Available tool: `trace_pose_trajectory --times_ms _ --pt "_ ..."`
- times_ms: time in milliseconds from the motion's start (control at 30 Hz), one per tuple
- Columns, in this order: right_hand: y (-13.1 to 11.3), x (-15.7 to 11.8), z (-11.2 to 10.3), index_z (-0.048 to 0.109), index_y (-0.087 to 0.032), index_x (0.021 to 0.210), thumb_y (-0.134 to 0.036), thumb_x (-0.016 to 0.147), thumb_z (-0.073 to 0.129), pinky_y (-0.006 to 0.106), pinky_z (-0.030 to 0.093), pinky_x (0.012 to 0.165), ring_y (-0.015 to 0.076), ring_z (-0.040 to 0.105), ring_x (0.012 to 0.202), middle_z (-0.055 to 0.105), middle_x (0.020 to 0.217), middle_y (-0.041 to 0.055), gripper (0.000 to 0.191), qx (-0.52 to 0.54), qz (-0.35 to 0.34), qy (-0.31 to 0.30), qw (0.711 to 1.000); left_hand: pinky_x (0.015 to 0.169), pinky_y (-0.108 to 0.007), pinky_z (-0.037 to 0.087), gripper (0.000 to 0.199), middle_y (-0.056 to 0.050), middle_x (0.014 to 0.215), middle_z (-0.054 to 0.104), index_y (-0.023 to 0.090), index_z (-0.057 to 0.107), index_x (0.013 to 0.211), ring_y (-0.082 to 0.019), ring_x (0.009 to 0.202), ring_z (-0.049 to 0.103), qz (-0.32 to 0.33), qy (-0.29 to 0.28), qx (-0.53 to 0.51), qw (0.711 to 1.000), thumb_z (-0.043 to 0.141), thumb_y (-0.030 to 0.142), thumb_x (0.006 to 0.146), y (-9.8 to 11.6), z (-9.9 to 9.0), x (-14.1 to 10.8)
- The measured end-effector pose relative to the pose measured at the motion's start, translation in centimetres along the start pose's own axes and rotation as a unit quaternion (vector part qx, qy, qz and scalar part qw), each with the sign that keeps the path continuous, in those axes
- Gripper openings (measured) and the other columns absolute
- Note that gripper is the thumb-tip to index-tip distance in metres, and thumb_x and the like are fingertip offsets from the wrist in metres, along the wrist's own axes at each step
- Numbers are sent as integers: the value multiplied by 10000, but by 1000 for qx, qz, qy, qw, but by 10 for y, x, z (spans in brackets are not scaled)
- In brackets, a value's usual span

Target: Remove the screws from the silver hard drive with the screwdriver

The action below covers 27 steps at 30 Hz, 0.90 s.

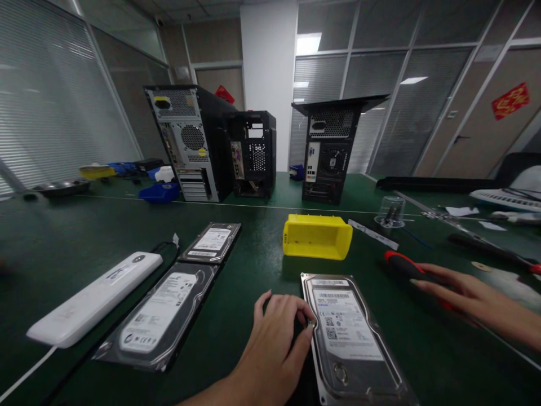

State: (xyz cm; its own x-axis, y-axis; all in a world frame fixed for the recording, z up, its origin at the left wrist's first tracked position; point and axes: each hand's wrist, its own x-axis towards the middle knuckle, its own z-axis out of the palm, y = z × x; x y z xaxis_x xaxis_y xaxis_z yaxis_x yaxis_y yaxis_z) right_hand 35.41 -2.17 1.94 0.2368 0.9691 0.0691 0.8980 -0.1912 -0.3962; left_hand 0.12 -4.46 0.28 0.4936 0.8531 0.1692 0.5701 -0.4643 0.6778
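Note:
My left hand (276, 332) is closed in a pinch at the left edge of a hard drive (349, 327), which lies label up on the green table. A tiny shiny spot shows at its fingertips, too small to name. To the right, my right hand (469, 293) has its fingers around a screwdriver (403, 268) with a red and black handle. The thin shaft runs back under the hand toward the lower right. Beyond the hard drive, a yellow plastic bin (316, 238) rests on its side, its opening facing me.
Two more drives, a larger one (158, 310) and a smaller one (213, 241), lie left beside a white power strip (97, 296). Several computer cases (203, 141) stand at the back. A clear cup (391, 212), a metal strip (372, 234) and a blue bin (158, 193) are farther off.

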Motion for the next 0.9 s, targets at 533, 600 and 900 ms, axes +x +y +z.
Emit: trace_pose_trajectory --times_ms 533,600,900 --pt "-155 7 -16 658 -200 971 -298 750 541 351 472 721 228 630 783 683 866 60 268 -32 -330 -38 943 1040 -467 161 122 -1 920 557 186 502 952 -168 923 518 -1 2 2 1000 427 160 861 -1 0 0" --pt "-161 12 0 637 -208 1070 -280 773 508 374 461 730 248 634 792 688 885 77 332 -96 -332 -49 937 1038 -465 164 121 -2 924 558 187 501 955 -167 925 517 1 2 2 1000 422 162 867 -1 1 0" --pt "-186 53 51 365 -140 1389 -272 727 525 385 437 880 298 585 1055 579 1220 172 694 -128 -323 -137 928 1040 -474 162 136 -17 938 565 184 503 962 -177 932 513 1 -4 11 1000 417 153 861 -2 1 1"
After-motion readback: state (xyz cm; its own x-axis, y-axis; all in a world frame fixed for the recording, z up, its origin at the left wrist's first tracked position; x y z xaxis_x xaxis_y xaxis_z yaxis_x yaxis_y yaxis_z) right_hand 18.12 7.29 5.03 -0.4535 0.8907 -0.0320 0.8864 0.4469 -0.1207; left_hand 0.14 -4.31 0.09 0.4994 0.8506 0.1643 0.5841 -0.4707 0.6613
